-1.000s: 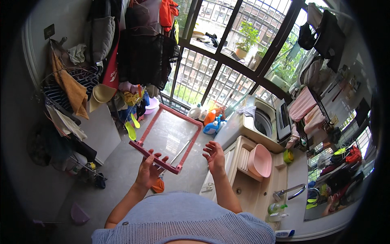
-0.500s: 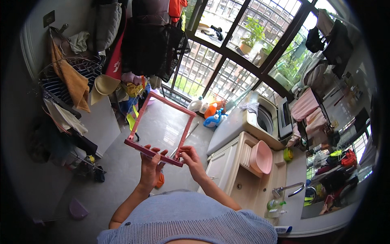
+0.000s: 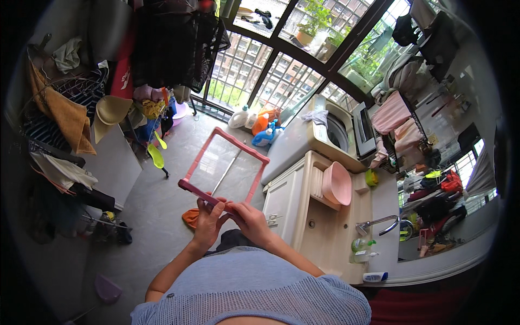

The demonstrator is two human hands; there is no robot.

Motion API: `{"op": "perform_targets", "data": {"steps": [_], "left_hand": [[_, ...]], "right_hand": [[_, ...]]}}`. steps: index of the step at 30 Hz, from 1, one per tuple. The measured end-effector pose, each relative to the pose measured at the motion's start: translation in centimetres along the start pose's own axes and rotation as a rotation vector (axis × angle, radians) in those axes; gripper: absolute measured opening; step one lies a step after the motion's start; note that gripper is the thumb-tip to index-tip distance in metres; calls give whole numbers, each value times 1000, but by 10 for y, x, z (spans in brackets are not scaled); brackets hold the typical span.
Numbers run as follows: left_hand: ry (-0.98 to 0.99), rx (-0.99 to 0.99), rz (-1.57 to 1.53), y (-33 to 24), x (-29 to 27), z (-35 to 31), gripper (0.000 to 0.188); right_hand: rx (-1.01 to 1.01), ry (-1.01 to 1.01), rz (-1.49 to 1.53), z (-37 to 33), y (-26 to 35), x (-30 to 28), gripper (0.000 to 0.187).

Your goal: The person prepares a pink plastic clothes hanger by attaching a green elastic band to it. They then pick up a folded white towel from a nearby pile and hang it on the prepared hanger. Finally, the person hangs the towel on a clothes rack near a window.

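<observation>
My left hand [image 3: 208, 223] and right hand [image 3: 251, 223], close together, pinch the dark-red near bar [image 3: 194, 190] of a 4-sided pink frame [image 3: 199, 157] with a wavy far edge, held in front of me above the glossy grey floor [image 3: 179, 142]. To the right, a rounded pink basin [image 3: 338, 184] sits at the far end of the beige sink [image 3: 327, 244].

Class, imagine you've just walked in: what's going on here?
A person grips a pink rectangular frame by its darker near bar, left hand and right hand close together. It is held above the grey floor. To the right, a pink basin sits at the far end of a beige sink.
</observation>
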State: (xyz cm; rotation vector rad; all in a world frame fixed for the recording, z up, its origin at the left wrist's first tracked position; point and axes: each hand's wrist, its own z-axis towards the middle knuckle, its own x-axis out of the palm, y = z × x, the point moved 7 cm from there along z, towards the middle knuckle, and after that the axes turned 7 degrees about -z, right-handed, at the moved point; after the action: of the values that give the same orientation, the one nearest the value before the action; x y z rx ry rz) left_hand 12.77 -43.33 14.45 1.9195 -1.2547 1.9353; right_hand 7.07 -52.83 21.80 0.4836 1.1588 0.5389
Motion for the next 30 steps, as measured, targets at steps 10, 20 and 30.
{"op": "perform_targets", "data": {"steps": [10, 20, 30], "left_hand": [[8, -245, 432, 25, -4, 75, 51], [-250, -438, 650, 69, -26, 170, 25], [-170, -347, 718, 100, 14, 293, 23]], "right_hand": [[224, -45, 119, 36, -111, -25, 26], [212, -227, 98, 122, -248, -132, 26], [192, -283, 297, 199, -317, -209, 26]]}}
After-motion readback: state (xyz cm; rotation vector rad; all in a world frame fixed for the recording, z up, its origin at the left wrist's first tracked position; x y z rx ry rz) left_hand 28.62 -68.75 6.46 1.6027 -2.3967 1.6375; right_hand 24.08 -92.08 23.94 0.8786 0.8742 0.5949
